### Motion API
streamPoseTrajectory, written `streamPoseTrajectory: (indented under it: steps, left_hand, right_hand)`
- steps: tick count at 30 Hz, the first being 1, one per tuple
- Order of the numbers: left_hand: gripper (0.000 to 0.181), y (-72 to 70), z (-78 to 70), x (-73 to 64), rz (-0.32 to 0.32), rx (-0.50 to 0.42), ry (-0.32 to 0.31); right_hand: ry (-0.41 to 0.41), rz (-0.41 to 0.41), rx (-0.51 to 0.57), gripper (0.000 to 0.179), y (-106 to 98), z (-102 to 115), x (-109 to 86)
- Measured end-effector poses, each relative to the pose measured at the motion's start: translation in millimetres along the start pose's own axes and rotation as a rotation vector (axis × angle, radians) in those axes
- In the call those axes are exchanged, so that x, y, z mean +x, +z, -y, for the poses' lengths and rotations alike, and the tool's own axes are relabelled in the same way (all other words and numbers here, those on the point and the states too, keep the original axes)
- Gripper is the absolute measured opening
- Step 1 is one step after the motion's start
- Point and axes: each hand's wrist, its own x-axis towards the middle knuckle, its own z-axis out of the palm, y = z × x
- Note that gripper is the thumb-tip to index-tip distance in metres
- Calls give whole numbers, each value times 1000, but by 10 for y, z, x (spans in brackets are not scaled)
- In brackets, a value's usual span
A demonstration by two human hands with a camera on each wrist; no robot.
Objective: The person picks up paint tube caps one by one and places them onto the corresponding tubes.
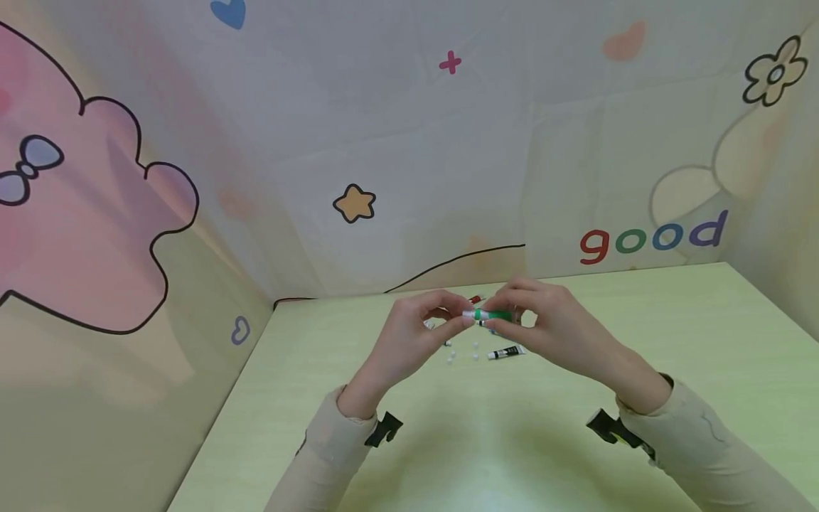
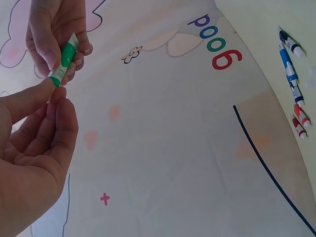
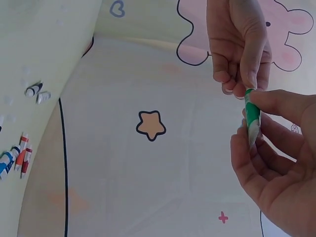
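Observation:
Both hands meet over the table around a small green-and-white paint tube (image 1: 497, 315). My right hand (image 1: 557, 320) grips the tube's body between thumb and fingers; its flat crimped end (image 3: 253, 134) points back toward that palm. At the other end my left hand (image 1: 412, 334) pinches the white cap end with thumb and fingertips, which mostly hide it. In the left wrist view the tube (image 2: 64, 60) slants between the two hands, and whether the cap is loose from it cannot be made out.
On the table (image 1: 358, 398) behind and below the hands lie a black-and-white tube (image 1: 505, 353), a red tube (image 1: 476, 299), blue tubes (image 2: 288, 64) and an orange one (image 2: 301, 114). Several small white pieces (image 1: 475, 345) are scattered nearby. A printed cloth (image 1: 409, 142) hangs behind the table.

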Motion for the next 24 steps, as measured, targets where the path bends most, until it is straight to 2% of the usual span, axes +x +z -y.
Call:
streamPoseTrajectory:
  steps: [4, 8, 15, 20, 24]
  left_hand:
    - [12, 5, 19, -22, -2, 62, 111]
    - [13, 4, 20, -41, -3, 92, 180]
    - [13, 8, 53, -39, -15, 167, 318]
    - [14, 19, 59, -51, -19, 189, 317]
    - [16, 14, 68, -64, -38, 183, 296]
  right_hand:
    - [21, 51, 33, 16, 1, -17, -21]
    - [61, 95, 71, 15, -5, -25, -34]
    - [180, 184, 158, 12, -11, -37, -40]
    - [237, 202, 184, 14, 1, -46, -33]
    - [250, 172, 180, 18, 12, -39, -27]
